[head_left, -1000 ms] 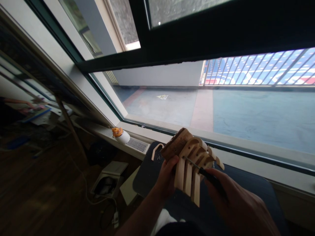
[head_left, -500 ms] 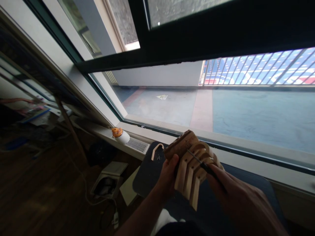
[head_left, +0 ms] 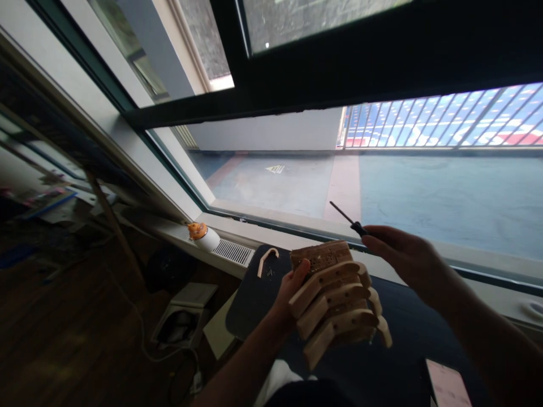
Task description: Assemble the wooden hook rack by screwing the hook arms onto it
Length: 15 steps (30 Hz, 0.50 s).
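At the window: our left hand (head_left: pixel 287 294) is closed round a wooden assembly (head_left: pixel 335 305) at approx. 6 o'clock in view. The thumb presses its near face; the other fingers are hidden behind it. The assembly is a darker block on top w/ several pale curved slats fanned below, slat ends pointing to 7 o'clock. It is held in the air above a dark table (head_left: pixel 250 305), touching nothing but that hand.

Our right hand (head_left: pixel 403 257), at 2 o'clock from the block & clear of it, is curled shut on a screwdriver (head_left: pixel 348 220). The handle is mostly lost in the grip, and the thin shaft points to 10 o'clock w/ its tip in open air against the glass.

On the table, at 9 o'clock from the block, lies a loose hooked wooden piece (head_left: pixel 266 259) w/ small specks beside it, too small to identify. Further out at 9 o'clock, a white object w/ orange top (head_left: pixel 202 236) rests on the sill next to a vent grille (head_left: pixel 231 251). A pinkish flat item (head_left: pixel 445 385) sits at the view's 5 o'clock corner. On the floor at 8 o'clock we see an open box (head_left: pixel 184 316) & cables.
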Motion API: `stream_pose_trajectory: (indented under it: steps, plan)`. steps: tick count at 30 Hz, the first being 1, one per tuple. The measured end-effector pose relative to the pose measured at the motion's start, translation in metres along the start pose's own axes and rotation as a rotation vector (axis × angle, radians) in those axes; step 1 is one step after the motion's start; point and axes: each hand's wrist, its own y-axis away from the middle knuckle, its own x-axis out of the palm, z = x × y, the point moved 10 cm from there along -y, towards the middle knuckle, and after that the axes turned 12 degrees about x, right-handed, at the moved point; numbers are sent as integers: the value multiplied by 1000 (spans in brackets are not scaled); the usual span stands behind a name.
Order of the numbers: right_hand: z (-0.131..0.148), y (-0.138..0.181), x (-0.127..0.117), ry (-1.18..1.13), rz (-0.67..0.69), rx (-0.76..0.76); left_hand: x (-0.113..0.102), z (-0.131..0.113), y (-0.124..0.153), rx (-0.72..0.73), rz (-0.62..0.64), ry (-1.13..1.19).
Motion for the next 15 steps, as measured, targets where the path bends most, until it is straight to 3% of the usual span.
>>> stream_pose_trajectory:
  steps: [4,8,12,15]
  plan:
    - [-3,-2,7,-101,-12,25,-3,-2,-1,19,-1,-47]
    - [0,-3,15,68,-12,-61,-3,1,-1,31,26,-54]
    - [-11,-5,26,77,76,-4,-3,1,1,25,36,-52]
    - [-12,-2,25,267,28,-9,-6,1,3,3,2,10]
